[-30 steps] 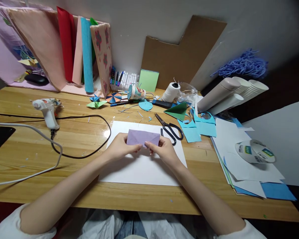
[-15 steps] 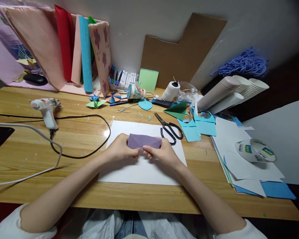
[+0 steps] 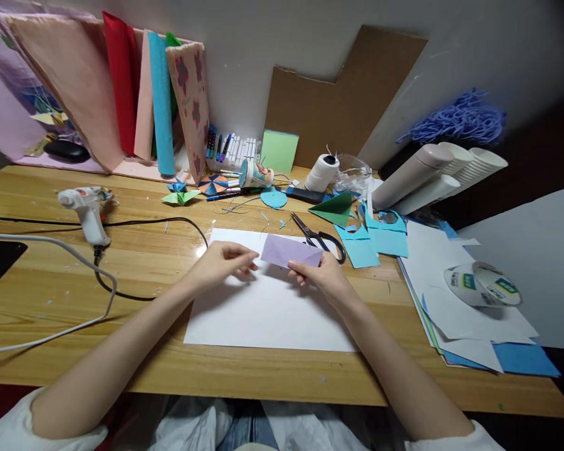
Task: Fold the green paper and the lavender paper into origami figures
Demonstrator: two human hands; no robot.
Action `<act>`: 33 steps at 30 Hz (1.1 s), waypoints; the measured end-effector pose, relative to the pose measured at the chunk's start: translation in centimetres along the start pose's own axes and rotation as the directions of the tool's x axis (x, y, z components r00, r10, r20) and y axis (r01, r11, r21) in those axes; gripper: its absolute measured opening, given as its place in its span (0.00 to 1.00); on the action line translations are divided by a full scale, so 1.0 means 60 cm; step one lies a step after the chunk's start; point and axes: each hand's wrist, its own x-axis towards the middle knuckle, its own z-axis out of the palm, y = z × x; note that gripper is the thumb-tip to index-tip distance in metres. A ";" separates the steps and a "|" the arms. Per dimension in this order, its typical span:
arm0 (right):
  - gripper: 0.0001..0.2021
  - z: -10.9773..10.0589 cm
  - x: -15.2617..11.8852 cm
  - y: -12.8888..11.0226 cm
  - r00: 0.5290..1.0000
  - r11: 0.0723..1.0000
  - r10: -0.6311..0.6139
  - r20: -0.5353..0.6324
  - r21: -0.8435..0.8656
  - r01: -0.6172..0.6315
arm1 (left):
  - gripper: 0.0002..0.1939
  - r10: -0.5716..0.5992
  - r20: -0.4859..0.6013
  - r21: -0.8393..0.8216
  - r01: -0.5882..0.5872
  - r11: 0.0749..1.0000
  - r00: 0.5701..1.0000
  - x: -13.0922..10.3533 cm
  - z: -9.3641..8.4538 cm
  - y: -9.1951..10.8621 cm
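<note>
A folded strip of purple paper (image 3: pixel 289 250) is held above a white sheet (image 3: pixel 263 313) on the wooden table. My right hand (image 3: pixel 320 274) pinches its lower right part, thumb on top and the other fingers beneath. Just off the strip's left end is my left hand (image 3: pixel 225 262), apart from the paper, its fingers curved and a gap between thumb and forefinger. Behind the right hand lie black-handled scissors (image 3: pixel 322 238), partly covered by the hand and the purple paper.
To the left are a white glue gun (image 3: pixel 87 213) with a black cord and a white cable (image 3: pixel 98 269). Cut blue paper (image 3: pixel 360 250), a green folded piece (image 3: pixel 333 208) and a thread spool (image 3: pixel 322 172) sit behind. A tape roll (image 3: pixel 482 284) rests on stacked paper at right.
My left hand has let go of the purple paper and moved left. The right hand has carried the strip to the right and slightly up, turning it so its face shows.
</note>
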 end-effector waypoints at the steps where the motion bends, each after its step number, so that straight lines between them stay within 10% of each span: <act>1: 0.15 0.008 -0.003 0.000 1.000 1.000 0.013 0.023 -0.001 -0.013 | 0.16 0.010 0.085 0.006 -0.010 1.000 0.996 -0.004 0.012 -0.003; 14: 0.14 0.024 -0.014 0.001 0.991 0.999 -0.002 0.130 -0.050 0.008 | 0.11 -0.022 0.189 0.118 0.000 0.993 0.982 -0.017 0.032 -0.002; 27: 0.16 0.019 -0.012 0.002 0.980 0.995 0.003 0.199 -0.094 0.016 | 0.20 -0.012 0.254 -0.156 0.053 0.986 0.967 -0.016 0.026 0.005; 33: 0.10 0.031 -0.029 -0.004 0.936 0.963 -0.061 0.346 -0.226 0.146 | 0.27 -0.121 0.487 -0.123 0.204 0.971 0.865 -0.022 0.026 0.006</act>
